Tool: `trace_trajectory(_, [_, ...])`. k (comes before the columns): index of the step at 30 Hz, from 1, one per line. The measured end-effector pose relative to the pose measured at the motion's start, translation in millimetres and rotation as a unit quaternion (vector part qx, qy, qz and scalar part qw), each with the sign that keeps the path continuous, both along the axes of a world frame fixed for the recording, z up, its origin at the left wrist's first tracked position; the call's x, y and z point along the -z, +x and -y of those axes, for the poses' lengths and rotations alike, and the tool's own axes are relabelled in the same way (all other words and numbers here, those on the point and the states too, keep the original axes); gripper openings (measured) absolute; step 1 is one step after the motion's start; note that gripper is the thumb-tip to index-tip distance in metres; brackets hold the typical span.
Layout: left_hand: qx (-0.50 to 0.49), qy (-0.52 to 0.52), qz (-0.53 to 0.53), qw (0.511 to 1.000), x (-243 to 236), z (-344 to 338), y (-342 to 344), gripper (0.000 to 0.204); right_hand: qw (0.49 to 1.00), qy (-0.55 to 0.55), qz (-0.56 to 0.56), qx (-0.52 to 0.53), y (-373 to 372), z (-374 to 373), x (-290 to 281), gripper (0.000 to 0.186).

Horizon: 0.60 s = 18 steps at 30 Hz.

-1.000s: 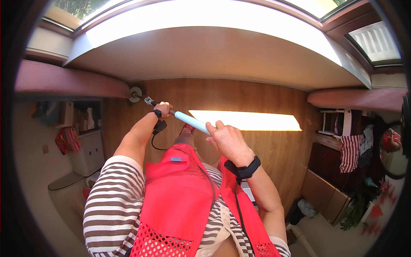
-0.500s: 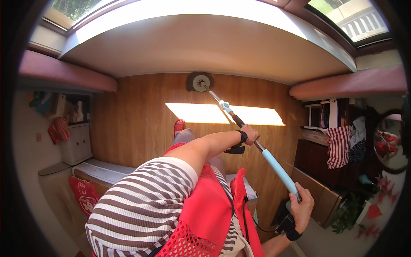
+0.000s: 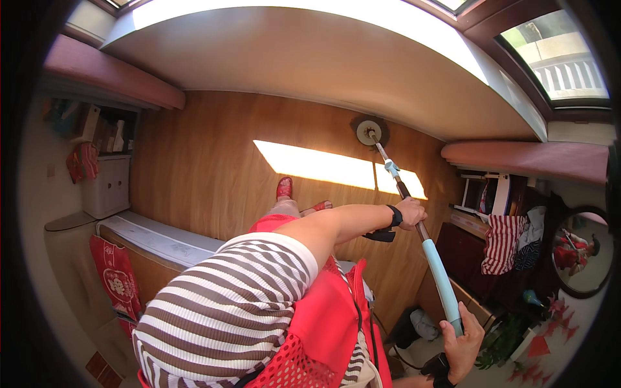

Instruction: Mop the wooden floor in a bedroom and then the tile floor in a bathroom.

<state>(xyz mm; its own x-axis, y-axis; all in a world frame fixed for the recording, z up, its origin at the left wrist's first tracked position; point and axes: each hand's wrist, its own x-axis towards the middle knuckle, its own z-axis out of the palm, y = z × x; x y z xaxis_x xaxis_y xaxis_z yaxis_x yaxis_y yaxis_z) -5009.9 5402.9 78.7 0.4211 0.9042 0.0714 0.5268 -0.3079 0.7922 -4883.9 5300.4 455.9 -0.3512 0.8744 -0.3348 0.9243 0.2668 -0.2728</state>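
Observation:
A mop with a light blue and brown pole [image 3: 440, 271] runs slantwise over the wooden floor. Its round grey-white head [image 3: 367, 134] with a dark fringe rests on the boards near the pale panel at the far side. My left hand [image 3: 411, 213] is closed around the middle of the pole, just above the long blue sleeve, and a black band circles that wrist. Lower down, my right hand [image 3: 462, 339] grips the pole's blue end between thumb and fingers. A dark band is on this wrist too.
A bright sunlit patch [image 3: 310, 161] crosses the floor. My red slippers [image 3: 284, 187] stand on the boards. At the left is a bench with a white runner [image 3: 155, 239]; at the right, shelves, a striped cloth [image 3: 501, 244], a round mirror [image 3: 582, 252] and a plant [image 3: 498, 346].
The mop head has slid to the right along the far edge of the floor. Both hands have moved right with the pole, and my view has turned somewhat.

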Motion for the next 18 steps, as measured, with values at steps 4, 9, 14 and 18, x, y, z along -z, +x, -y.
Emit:
trace_trajectory(4, [-0.021,-0.042,0.018,0.999,-16,23,-66,0.023,0.996,-0.029,-0.014,-0.083,-36,-30,-23,0.044])
trace_trajectory(9, [-0.125,-0.072,0.038,0.989,-14,74,-178,0.022,0.974,-0.046,-0.061,-0.214,-120,-60,-14,0.044])
trace_trajectory(14, [-0.307,-0.022,0.037,0.951,10,149,-296,0.028,0.932,-0.044,-0.035,-0.359,-236,-59,14,0.045])
trace_trajectory(18, [-0.445,-0.007,0.000,0.896,31,213,-382,0.028,0.874,-0.004,-0.050,-0.483,-324,-44,57,0.042])
